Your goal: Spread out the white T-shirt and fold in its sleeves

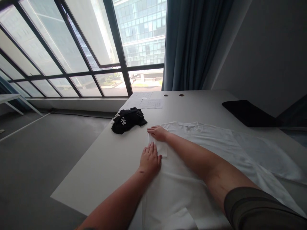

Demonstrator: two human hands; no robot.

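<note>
A white T-shirt (pixel 206 150) lies spread flat on the white table (pixel 110 159), its collar toward the far side. My left hand (pixel 150 158) rests palm down with fingers stretched out on the shirt's left edge, by a folded sleeve. My right hand (pixel 157 132) lies flat a little farther away on the same edge, fingers pointing left, near the shoulder. Neither hand holds anything.
A crumpled black garment with white lettering (pixel 128 119) sits on the table just left of my hands. Sheets of paper (pixel 146 102) lie at the far end. A black flat pad (pixel 249 112) is at the right. Large windows and a blue curtain (pixel 192 44) stand behind.
</note>
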